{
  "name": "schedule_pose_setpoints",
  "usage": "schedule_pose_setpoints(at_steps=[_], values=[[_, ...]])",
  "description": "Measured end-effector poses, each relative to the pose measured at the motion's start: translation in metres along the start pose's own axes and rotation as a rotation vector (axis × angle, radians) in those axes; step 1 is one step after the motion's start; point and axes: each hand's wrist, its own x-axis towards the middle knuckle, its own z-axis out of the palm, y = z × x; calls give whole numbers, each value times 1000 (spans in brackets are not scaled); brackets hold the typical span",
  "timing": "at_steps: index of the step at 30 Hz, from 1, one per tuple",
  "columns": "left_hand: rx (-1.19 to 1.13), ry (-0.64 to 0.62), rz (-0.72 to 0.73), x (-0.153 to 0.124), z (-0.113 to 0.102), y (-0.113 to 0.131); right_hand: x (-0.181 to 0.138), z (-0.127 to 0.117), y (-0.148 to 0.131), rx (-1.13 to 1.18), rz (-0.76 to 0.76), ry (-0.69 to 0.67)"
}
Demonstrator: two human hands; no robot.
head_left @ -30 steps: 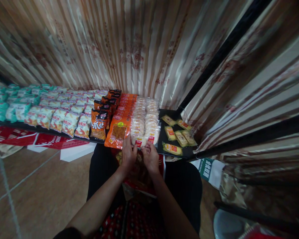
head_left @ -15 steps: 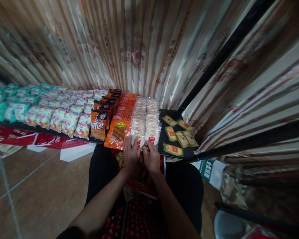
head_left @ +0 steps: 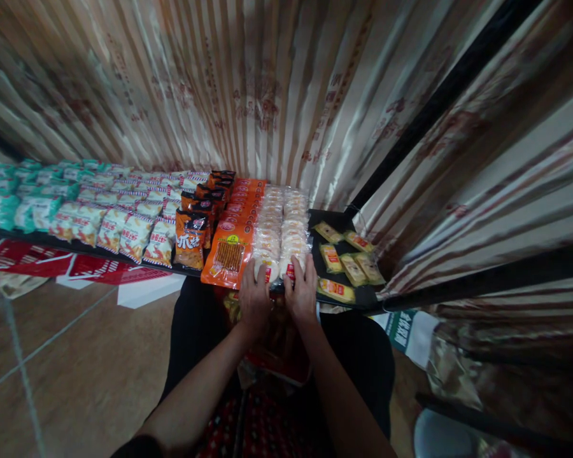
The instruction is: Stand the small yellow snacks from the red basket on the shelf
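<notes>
Two columns of clear-wrapped round white crackers (head_left: 268, 238) with small red labels lie overlapping in front of me, probably rice crackers. My left hand (head_left: 254, 304) rests its fingertips on the front packet of the left column, fingers extended. On the front packet of the right column (head_left: 295, 240) lies my right hand (head_left: 302, 294), its fingers spread over the red label. Neither hand is closed round a packet. Orange bags of stick snacks (head_left: 228, 252) overlap in a row just left of my left hand. Small yellow wrapped cakes (head_left: 335, 290) lie to the right of my right hand.
The black shelf (head_left: 318, 257) carries orange-black snack bags (head_left: 190, 240), white snack bags (head_left: 158, 242) and green packets (head_left: 45, 212) further left. Black poles (head_left: 401, 146) stand at the right before a striped curtain (head_left: 267, 83). A red bag (head_left: 286, 366) sits between my knees.
My right hand has moved right and forward from between the columns onto the right front packet, and its fingers have spread. My left hand stays at the left column.
</notes>
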Motion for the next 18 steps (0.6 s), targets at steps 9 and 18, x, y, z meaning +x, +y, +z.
schedule_pose_setpoints(at_steps=[9, 18], values=[[-45, 18, -16, 8, 2, 2, -2, 4, 0, 33, 4, 32], [-24, -13, -27, 17, 5, -1, -2, 2, -2, 39, 21, 25]])
